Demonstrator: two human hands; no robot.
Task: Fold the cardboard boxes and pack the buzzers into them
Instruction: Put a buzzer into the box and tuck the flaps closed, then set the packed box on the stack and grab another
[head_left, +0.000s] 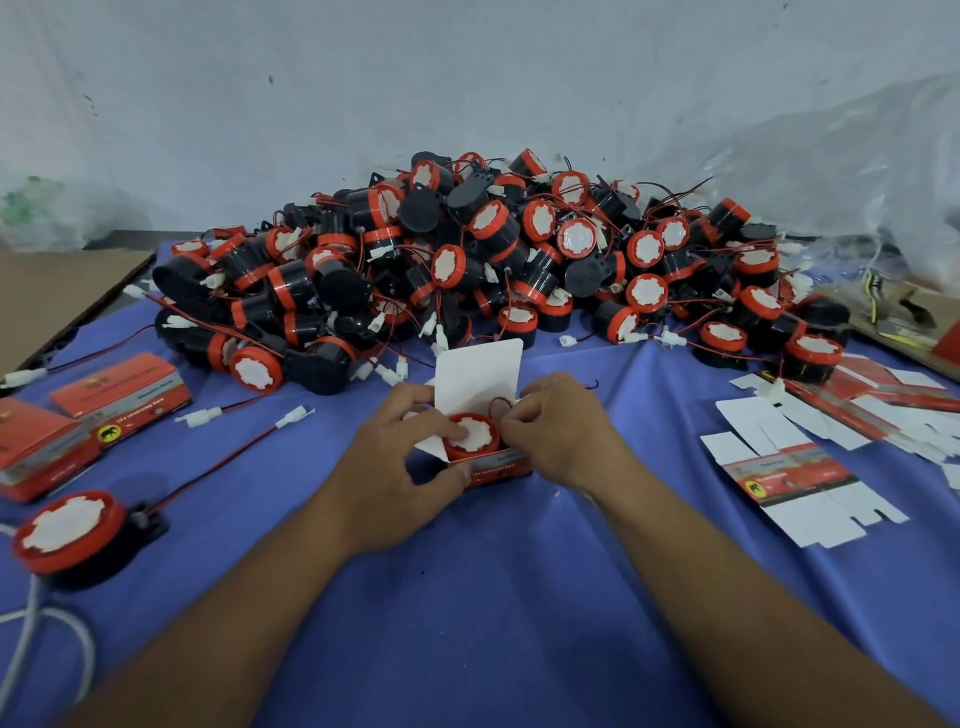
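Red-rimmed buzzer (472, 434) sits face-up in box (501, 462), mid table (519, 597), btwn my hands. L hand (400, 467) grips box, thumb on buzzer; R hand (556, 431) pinches wire (498, 402). Lid flap (478, 371) upright behind, away from me.

A single wide-angle view comes from the person's head, facing forward and steeply down over a table spread with blue-violet cloth (519, 613). Both bare forearms enter from the near edge and converge at centre, close beneath the lens, where the left hand (400, 467) and right hand (561, 431) hold a small open red cardboard box (501, 466). A heap of round black-and-red plastic buzzers (493, 249) fills the far middle, backed by a pale wall (467, 78).
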